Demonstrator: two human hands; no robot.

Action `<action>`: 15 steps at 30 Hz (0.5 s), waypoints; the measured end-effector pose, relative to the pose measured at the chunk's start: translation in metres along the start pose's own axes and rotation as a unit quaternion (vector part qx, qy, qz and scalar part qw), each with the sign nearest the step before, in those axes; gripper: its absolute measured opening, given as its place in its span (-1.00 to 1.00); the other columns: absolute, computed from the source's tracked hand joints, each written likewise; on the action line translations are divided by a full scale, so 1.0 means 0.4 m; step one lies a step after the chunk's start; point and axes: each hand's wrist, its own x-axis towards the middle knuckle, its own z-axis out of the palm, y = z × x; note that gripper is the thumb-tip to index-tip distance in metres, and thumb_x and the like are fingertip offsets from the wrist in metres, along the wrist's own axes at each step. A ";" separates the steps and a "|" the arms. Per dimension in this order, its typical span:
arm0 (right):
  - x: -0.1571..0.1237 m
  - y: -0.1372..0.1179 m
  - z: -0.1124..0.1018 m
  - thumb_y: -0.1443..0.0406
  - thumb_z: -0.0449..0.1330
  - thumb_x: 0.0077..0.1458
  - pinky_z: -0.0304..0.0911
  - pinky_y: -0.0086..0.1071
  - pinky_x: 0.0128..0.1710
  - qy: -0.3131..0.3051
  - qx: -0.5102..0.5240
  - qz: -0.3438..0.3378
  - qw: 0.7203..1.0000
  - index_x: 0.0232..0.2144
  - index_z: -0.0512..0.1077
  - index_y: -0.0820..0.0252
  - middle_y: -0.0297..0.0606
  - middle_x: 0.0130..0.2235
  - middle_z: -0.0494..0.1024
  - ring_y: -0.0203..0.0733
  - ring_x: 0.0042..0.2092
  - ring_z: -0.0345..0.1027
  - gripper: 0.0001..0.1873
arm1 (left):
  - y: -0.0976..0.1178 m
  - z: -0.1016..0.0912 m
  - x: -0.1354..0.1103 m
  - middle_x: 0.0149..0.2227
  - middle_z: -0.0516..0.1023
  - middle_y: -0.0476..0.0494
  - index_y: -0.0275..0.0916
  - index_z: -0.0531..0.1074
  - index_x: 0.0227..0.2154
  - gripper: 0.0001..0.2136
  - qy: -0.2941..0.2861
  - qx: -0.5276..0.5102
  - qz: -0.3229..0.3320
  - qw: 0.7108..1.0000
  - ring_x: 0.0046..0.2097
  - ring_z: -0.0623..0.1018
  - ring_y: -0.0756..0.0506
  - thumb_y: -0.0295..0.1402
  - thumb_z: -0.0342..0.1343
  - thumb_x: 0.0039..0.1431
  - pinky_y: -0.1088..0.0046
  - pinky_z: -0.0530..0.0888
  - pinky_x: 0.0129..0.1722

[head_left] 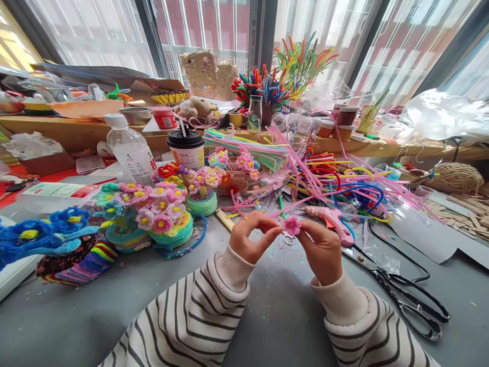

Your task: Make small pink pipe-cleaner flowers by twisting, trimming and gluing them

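My left hand and my right hand meet above the grey table, both in striped sleeves. Between their fingertips sits a small fuzzy pink pipe-cleaner flower. The fingers of both hands are pinched on it, the left from the left side and the right from the right. A pink strand runs from the flower toward the left fingers. Just behind the right hand lies a pink glue gun.
Black scissors lie right of my hands with a black cord. Finished pipe-cleaner flower pots and a blue flower basket stand at left. A pile of loose pipe cleaners, a lidded cup, a bottle and twine sit behind.
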 end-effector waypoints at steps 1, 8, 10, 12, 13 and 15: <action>0.000 0.000 0.000 0.39 0.11 -0.13 0.25 -0.34 -0.38 0.002 0.000 0.001 1.000 -0.45 0.41 0.08 -0.34 -0.46 0.47 -0.23 -0.40 0.31 -0.85 | 0.001 0.001 0.000 -0.54 0.38 -0.11 -0.35 0.37 -0.53 -0.91 -0.006 0.011 -0.004 1.000 -0.47 0.37 0.02 -0.41 0.06 -0.09 0.50 0.36 -0.47; 0.003 -0.010 0.001 0.39 0.10 -0.10 0.24 -0.37 -0.37 -0.011 -0.036 -0.026 0.999 -0.45 0.42 0.09 -0.32 -0.44 0.48 -0.25 -0.40 0.32 -0.86 | 0.003 0.007 -0.003 -0.57 0.37 -0.08 -0.34 0.32 -0.56 -0.94 -0.021 0.069 0.053 0.996 -0.49 0.33 0.04 -0.45 0.01 -0.06 0.49 0.31 -0.44; 0.002 -0.008 0.002 0.40 0.09 -0.10 0.24 -0.37 -0.38 -0.011 -0.047 -0.033 0.998 -0.45 0.41 0.10 -0.31 -0.44 0.48 -0.26 -0.41 0.32 -0.86 | 0.003 0.008 -0.004 -0.57 0.37 -0.07 -0.33 0.31 -0.56 -0.95 -0.019 0.088 0.062 0.994 -0.50 0.32 0.04 -0.46 0.00 -0.05 0.47 0.31 -0.41; 0.003 -0.006 0.002 0.41 0.10 -0.10 0.24 -0.39 -0.38 -0.010 -0.057 -0.048 0.997 -0.45 0.41 0.12 -0.31 -0.46 0.48 -0.27 -0.41 0.31 -0.86 | 0.002 0.009 -0.004 -0.58 0.36 -0.06 -0.32 0.29 -0.56 -0.95 -0.018 0.101 0.072 0.992 -0.50 0.31 0.04 -0.48 -0.01 -0.05 0.46 0.30 -0.41; 0.003 -0.006 0.002 0.41 0.10 -0.10 0.24 -0.39 -0.39 -0.010 -0.061 -0.057 0.996 -0.45 0.41 0.13 -0.32 -0.47 0.47 -0.27 -0.42 0.31 -0.86 | 0.001 0.009 -0.004 -0.58 0.35 -0.06 -0.32 0.29 -0.55 -0.95 -0.018 0.102 0.079 0.991 -0.50 0.30 0.04 -0.49 -0.02 -0.05 0.46 0.30 -0.42; 0.005 -0.007 0.003 0.42 0.09 -0.10 0.23 -0.41 -0.39 -0.012 -0.066 -0.071 0.995 -0.46 0.41 0.14 -0.33 -0.50 0.46 -0.28 -0.42 0.30 -0.86 | -0.002 0.010 -0.004 -0.58 0.34 -0.06 -0.33 0.28 -0.55 -0.96 -0.018 0.099 0.098 0.990 -0.48 0.29 0.03 -0.51 -0.03 -0.05 0.48 0.30 -0.45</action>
